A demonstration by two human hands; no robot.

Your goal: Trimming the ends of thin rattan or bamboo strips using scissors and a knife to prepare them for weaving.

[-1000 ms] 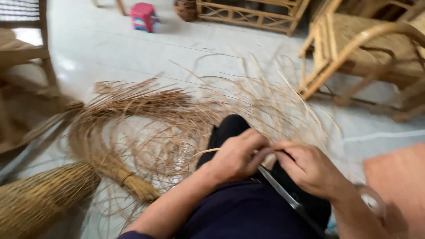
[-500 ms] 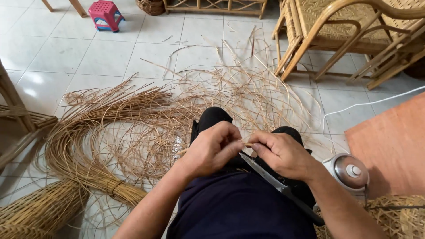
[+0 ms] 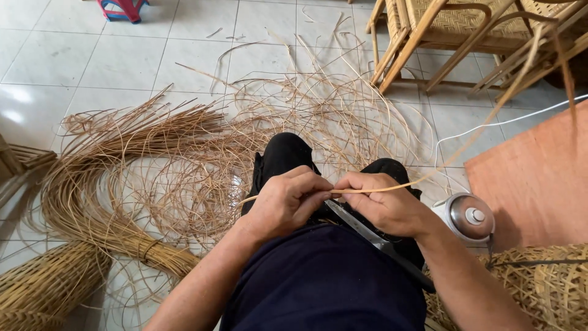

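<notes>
Head cam: left hand (image 3: 283, 203) & right hand (image 3: 384, 205) both pinched rattan strip (image 3: 392, 187) taut against knife (image 3: 367, 233) w/ blade between them, prob. for shaving.

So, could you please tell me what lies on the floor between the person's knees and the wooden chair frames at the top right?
In the head view, a loose tangle of thin cane strips covers the tiled floor between the knees and the chair frames.

Pale tiled floor (image 3: 73, 55), glossy, glare patch at left. Rattan chairs (image 3: 453, 30) upper right — woven seats. Red plastic stool (image 3: 122, 7) top left. Reddish board (image 3: 539, 178) at right, white cable (image 3: 508, 122) crossing the tiles.
</notes>
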